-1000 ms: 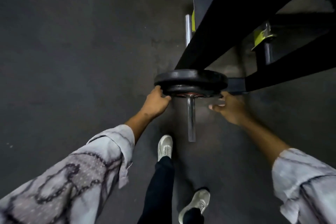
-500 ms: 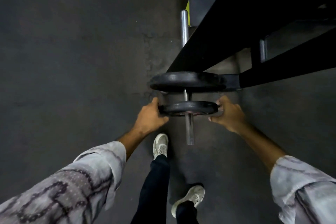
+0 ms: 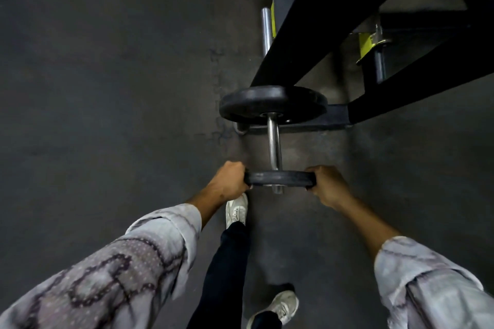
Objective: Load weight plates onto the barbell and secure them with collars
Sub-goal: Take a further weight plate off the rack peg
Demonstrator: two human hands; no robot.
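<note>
Now both hands (left [image 3: 229, 181], right [image 3: 328, 185]) grip the small plate [image 3: 279, 178] at the sleeve [image 3: 274, 143] tip; tilting could jam it.

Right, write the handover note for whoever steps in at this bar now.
Left hand: gripping the left edge of the small plate.
Right hand: gripping its right edge.
The small plate is on the bar near its tip, with a stretch of bare bar between it and the big plate, which sits further in by the black frame.
Done: big plate is on the bar.
Left: seat the small plate against the big one, then fit a collar. No collar in view.
</note>
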